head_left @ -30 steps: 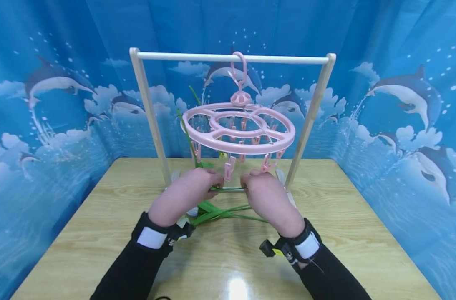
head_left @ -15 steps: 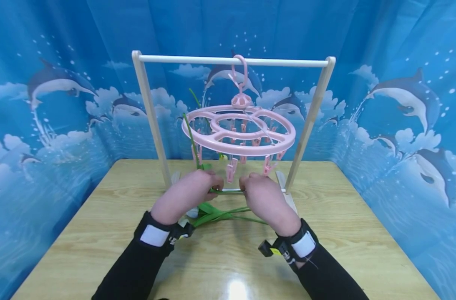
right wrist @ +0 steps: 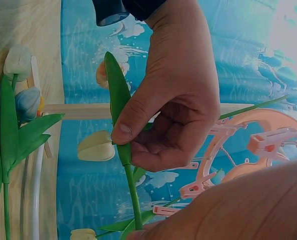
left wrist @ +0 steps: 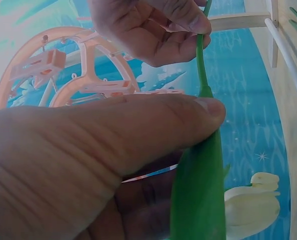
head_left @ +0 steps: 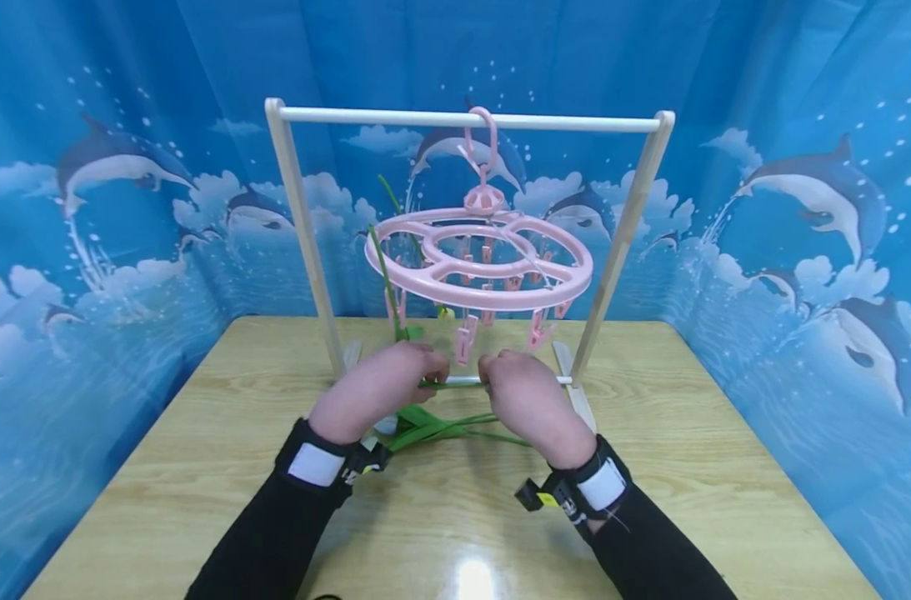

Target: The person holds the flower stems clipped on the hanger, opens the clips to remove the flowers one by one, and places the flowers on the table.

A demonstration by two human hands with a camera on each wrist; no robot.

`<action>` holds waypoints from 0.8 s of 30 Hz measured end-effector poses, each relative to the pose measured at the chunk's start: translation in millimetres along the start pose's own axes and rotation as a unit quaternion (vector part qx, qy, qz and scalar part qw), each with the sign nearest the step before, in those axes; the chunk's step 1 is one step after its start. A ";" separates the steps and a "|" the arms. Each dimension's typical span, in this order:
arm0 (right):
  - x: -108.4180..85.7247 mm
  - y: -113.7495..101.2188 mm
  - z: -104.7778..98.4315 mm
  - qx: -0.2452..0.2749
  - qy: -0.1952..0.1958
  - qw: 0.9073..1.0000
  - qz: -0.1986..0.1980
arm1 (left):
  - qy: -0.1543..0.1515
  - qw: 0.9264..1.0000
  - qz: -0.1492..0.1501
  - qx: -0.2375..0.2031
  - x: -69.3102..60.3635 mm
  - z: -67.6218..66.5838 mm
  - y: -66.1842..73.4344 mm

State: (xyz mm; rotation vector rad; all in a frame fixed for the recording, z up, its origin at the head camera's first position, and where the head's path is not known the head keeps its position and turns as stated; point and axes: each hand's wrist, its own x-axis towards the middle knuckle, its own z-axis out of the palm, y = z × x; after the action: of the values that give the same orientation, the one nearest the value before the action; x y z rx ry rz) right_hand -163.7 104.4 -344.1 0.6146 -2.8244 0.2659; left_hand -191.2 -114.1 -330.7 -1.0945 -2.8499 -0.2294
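Observation:
Both hands hold one artificial tulip [left wrist: 202,65] level in front of the pink clip hanger [head_left: 383,271]. My left hand [head_left: 395,375] pinches it at the base of its green leaf [left wrist: 198,190], thumb on top. To the right, my right hand [head_left: 526,396] pinches the bare stem. A short stretch of stem shows between the hands. Which bloom belongs to this stem I cannot tell; a peach bloom [right wrist: 102,75] shows behind the leaf tip and a white bloom [right wrist: 96,146] lower down. Stems [head_left: 383,271] of other tulips rise at the hanger's left side.
The hanger hangs by its hook from a white rack [head_left: 350,113], with several pink clips [head_left: 466,340] dangling. More tulips [head_left: 432,429] lie on the wooden table [head_left: 200,483] below the hands, with white and blue blooms [right wrist: 27,104]. A dolphin-print curtain [head_left: 125,250] surrounds the table.
The view has shifted a little. The upright stem at the hanger's left has moved slightly right against the ring. Both hands keep their hold on the tulip and barely move.

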 end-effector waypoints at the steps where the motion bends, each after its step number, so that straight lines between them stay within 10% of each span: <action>1: 0.3 0.1 0.2 0.002 -0.001 1.000 0.000 | 0.001 1.000 0.003 0.001 0.4 0.2 -0.5; 24: 8.5 4.3 17.4 0.059 -0.095 0.992 0.058 | -0.038 0.999 -0.016 -0.018 6.9 15.0 -6.7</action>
State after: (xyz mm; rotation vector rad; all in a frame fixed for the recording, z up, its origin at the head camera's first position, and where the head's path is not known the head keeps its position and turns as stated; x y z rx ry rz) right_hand -176.4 101.0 -359.0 0.5258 -3.0507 0.4184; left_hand -201.2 -112.0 -345.3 -1.0865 -2.9428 -0.2480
